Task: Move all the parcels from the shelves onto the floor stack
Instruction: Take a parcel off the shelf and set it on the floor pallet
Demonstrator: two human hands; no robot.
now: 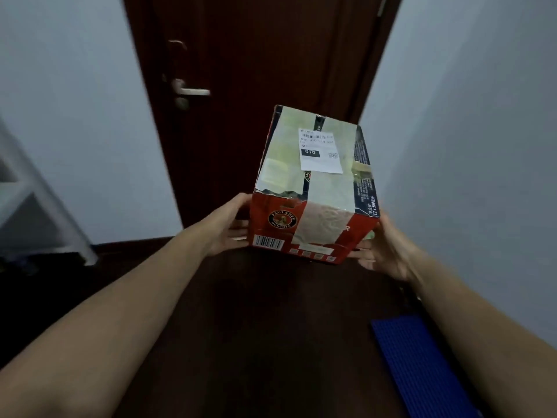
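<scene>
The pale walls (pixel 75 131) closed in on the left and right, and between them at the far end stood a dark brown door (pixel 256 55), shut; below it the dark floor (pixel 271 327) ran back toward the near side. Against the left wall leaned the white frame of a shelf unit (pixel 39 206), only partly in sight, and what lay on it I could not tell.

The parcel (pixel 313 188) was off the shelves and off the floor, held up in the air in front of the door, a little right of the middle; it was a red carton tilted with its far end higher, its top wrapped in broad pale tape. A blue ribbed mat (pixel 422 366) lay on the floor near the right wall, well below the parcel and apart from it.

Both bare arms reached forward. The left hand (pixel 229 227) clasped the near left corner of the parcel, thumb up along the side and fingers tucked beneath; the right hand (pixel 388 251) gripped the near right corner likewise, thumb on the side panel, fingers under the bottom edge; neither hand held anything else.

On the top of the parcel sat a white shipping label (pixel 319 150); on the near red face were a round logo (pixel 282 219) and, at the lower left, a barcode (pixel 269 242). A silver lever handle (pixel 193 92) stuck out from the left side of the door.
</scene>
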